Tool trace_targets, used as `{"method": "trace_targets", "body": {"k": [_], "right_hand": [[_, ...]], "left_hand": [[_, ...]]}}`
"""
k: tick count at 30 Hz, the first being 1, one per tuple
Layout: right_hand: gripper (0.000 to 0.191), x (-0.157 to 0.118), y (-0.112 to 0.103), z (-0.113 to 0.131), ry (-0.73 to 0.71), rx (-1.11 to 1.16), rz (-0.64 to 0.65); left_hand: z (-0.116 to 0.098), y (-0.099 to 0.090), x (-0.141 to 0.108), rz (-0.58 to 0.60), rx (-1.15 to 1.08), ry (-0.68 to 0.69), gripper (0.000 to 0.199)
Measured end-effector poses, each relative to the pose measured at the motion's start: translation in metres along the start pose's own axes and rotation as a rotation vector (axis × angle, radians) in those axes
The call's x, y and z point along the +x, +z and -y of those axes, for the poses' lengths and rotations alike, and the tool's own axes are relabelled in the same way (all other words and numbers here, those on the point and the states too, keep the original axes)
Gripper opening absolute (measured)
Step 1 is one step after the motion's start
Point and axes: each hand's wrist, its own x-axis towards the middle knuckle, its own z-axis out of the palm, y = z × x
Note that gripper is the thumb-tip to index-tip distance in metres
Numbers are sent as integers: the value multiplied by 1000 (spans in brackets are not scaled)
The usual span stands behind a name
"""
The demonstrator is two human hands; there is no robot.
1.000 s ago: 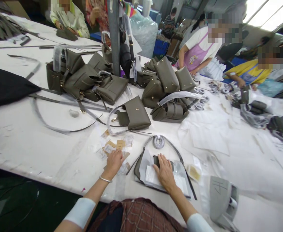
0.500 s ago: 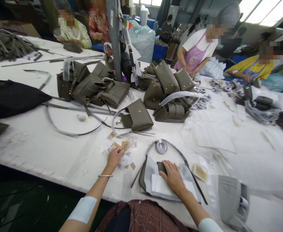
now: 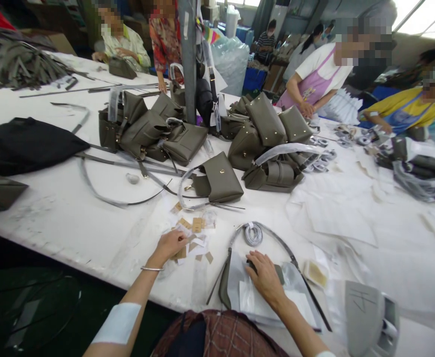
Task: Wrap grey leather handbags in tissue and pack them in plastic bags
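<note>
My left hand [image 3: 170,245] is over a scatter of small brown and white paper pieces [image 3: 197,224], its fingers bent together; whatever they pinch is too small to name. My right hand [image 3: 265,277] lies with fingers apart on a dark flap on the wrapped olive bag [image 3: 224,287] in front of me. White paper [image 3: 247,297] covers part of that bag. Its strap [image 3: 273,232] arches behind it, around a coiled, plastic-wrapped strap [image 3: 253,234]. Farther back, another olive bag [image 3: 223,178] lies on its side.
Piled olive bags [image 3: 265,121] stand mid-table beside a metal post [image 3: 188,59]. Black cloth [image 3: 27,144] lies left. A yellowish block [image 3: 316,273] and a grey tape dispenser [image 3: 364,312] are at right. Several people work around the white table [image 3: 102,238].
The view has shifted a little. My left hand has moved slightly left and down among the paper pieces, which are spread differently. My right hand has shifted on the flap.
</note>
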Motion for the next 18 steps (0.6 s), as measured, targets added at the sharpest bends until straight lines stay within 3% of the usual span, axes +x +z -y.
{"method": "trace_targets", "body": {"k": [5,11,14,18], "right_hand": [[29,-5,6,-4,7,25,0],[30,-8,4,-5,38,31,11],[29,-7,2,-4,69,57,28],[28,-5,-1,-4,85,102,-26]], "left_hand": [[-21,6,19,-110,45,1,16],[-47,32,51,-173,46,-21,36],[-50,34,57,-191,-3,-54,24],[-49,23,52,-209,-152,-91,5]]}}
